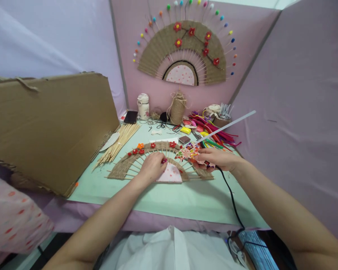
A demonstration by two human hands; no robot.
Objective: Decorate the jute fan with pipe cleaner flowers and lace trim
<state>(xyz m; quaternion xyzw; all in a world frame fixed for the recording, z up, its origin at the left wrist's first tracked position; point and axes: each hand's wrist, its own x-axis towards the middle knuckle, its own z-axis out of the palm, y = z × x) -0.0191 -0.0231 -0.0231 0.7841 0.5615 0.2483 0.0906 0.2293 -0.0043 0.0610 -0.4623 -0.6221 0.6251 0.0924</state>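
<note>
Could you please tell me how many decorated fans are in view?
2: the wall fan hangs on the pink backdrop, and the table fan lies on the green tabletop, partly hidden by the left hand.

Rough, matt brown twine (162,145) and spotted pink-and-white cloth (170,176) cover a half-round tabletop fan (171,171); a smooth, whitish plastic rod (225,127) slants at the fan's two o'clock; thin, pale wooden sticks (118,143) lie at its ten.

I occupy a craft booth (284,93), identified by wooden sticks (121,142) at left, far twine spool (178,110) and decorated fan (154,48) on the far wall (122,22).
</note>
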